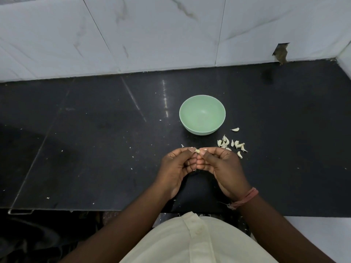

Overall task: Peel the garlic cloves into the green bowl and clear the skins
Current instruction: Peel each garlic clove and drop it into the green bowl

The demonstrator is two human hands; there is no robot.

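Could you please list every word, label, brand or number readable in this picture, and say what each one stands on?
None: no readable text shows anywhere.
The green bowl is plain, with no mark or label.
The black counter and the white wall tiles bear only veining and specks.
The wristband and the shirt carry no print.

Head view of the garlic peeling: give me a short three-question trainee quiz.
1. True or false: the green bowl already holds peeled cloves.
2. The loose garlic cloves lie on which side of the bowl? A) its near right B) its far left
3. What do the left hand and right hand pinch between them?

Key: 1 false, it looks empty; 2 A; 3 a single garlic clove.
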